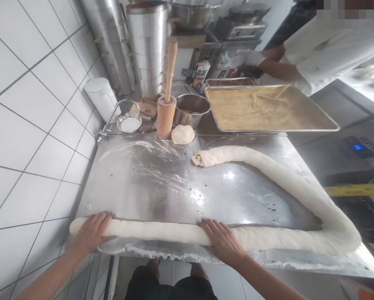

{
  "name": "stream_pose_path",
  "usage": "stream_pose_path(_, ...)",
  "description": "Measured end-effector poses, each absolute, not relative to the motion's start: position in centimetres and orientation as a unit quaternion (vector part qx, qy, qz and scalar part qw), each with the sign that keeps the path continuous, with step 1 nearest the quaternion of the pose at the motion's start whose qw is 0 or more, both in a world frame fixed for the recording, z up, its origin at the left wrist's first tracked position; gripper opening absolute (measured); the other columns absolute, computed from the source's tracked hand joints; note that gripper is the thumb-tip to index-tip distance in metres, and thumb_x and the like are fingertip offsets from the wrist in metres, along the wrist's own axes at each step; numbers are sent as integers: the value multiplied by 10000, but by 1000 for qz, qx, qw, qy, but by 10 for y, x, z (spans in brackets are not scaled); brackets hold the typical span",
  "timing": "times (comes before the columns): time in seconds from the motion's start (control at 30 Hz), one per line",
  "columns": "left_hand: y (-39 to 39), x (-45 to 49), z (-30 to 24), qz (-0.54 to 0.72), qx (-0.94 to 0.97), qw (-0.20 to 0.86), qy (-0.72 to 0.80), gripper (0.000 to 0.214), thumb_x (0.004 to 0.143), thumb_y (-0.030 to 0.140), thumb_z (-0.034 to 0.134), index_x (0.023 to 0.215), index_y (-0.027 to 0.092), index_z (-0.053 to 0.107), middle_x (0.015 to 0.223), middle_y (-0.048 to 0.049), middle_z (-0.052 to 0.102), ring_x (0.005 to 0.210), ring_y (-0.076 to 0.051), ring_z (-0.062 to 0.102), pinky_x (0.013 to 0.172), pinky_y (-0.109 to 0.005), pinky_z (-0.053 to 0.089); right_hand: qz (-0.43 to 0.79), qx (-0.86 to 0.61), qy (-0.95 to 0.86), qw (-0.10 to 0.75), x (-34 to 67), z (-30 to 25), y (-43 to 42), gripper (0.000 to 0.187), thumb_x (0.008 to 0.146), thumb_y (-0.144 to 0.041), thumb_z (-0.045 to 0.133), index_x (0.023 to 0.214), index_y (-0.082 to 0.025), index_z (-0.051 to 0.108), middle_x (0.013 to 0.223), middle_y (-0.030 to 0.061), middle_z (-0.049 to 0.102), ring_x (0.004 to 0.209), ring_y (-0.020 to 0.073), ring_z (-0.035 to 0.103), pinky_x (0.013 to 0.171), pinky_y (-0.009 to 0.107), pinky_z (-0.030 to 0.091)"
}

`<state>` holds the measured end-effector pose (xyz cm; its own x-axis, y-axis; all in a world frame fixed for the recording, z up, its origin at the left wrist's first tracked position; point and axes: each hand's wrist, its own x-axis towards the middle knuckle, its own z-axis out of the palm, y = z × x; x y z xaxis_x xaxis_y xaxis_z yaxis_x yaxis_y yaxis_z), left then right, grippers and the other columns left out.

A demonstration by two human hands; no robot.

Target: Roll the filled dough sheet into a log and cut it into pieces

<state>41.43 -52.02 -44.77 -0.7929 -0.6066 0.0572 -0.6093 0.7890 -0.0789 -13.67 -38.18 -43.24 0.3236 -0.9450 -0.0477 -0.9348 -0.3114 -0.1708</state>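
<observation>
A long rope of white dough (155, 230) lies on the floured stainless steel table (137, 187), curving in a wide U towards the far side. My left hand (91, 233) cups the rope near its left end. My right hand (223, 239) lies over the rope further along, its fingers curled on top. The rope's far end (199, 159) shows a dark, rolled-in filling. Beyond it, a flat round piece of dough (182, 134) sits on the steel.
A metal tray of pale batter (262, 108) and a steel bowl (191, 109) stand at the table's back. A peg-studded wooden rod in a wooden cylinder (166, 116) stands beside them. A gloved co-worker (312, 54) stands back right. White tiles line the left wall.
</observation>
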Motion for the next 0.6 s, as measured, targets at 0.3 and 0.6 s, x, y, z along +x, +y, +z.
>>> stream_pose_path(0.3, -541, 489, -444, 35, 338, 11, -940, 532, 942, 668, 595, 1184, 202, 680, 1072, -106, 752, 996, -278, 707, 903, -416, 554, -15, -794, 605, 56, -113, -424, -376, 697, 923, -616, 660, 1458, -186, 538, 1360, 156, 675, 1228, 326, 630, 1020, 473, 521)
stream_pose_path(0.6, -543, 541, -455, -2, 387, -21, -922, 339, 924, 290, 596, 1256, 232, 635, 1197, -96, 750, 1084, -283, 711, 849, -386, 588, 2, -813, 582, 30, -172, -434, -360, 631, 947, -564, 655, 1402, -134, 580, 1323, 175, 693, 1213, 316, 650, 1036, 452, 522)
